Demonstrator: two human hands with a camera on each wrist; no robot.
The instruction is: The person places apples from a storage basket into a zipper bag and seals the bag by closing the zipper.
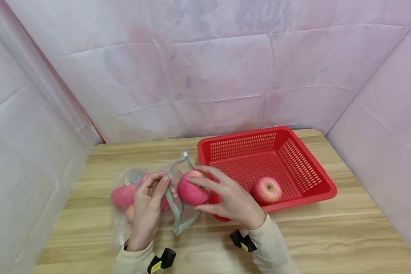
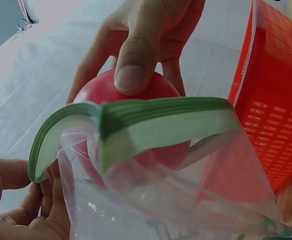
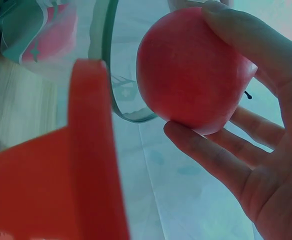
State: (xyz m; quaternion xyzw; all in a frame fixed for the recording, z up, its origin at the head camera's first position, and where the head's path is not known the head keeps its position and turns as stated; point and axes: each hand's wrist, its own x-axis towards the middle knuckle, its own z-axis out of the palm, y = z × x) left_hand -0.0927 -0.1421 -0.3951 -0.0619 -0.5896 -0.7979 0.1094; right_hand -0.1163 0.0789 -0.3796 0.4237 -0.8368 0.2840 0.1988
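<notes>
My right hand (image 1: 231, 196) grips a red apple (image 1: 193, 189) between thumb and fingers, right at the mouth of a clear zip bag (image 1: 176, 217) with a green rim. In the left wrist view that apple (image 2: 121, 90) sits partly behind the bag's green edge (image 2: 171, 107). My left hand (image 1: 148, 209) pinches the rim on the other side, which keeps the mouth spread. Several apples, one of them the red apple (image 1: 122, 196) at the far left, lie inside the bag, partly covered by the left hand. The right wrist view shows the held apple's dark stem (image 3: 248, 94).
A red plastic basket (image 1: 311, 161) with slotted walls stands right of the bag, its near-left corner beside my right hand. One apple (image 1: 268, 190) lies in it near the front wall. Cloth walls (image 1: 222, 76) enclose the wooden table (image 1: 349, 228) at the back and sides.
</notes>
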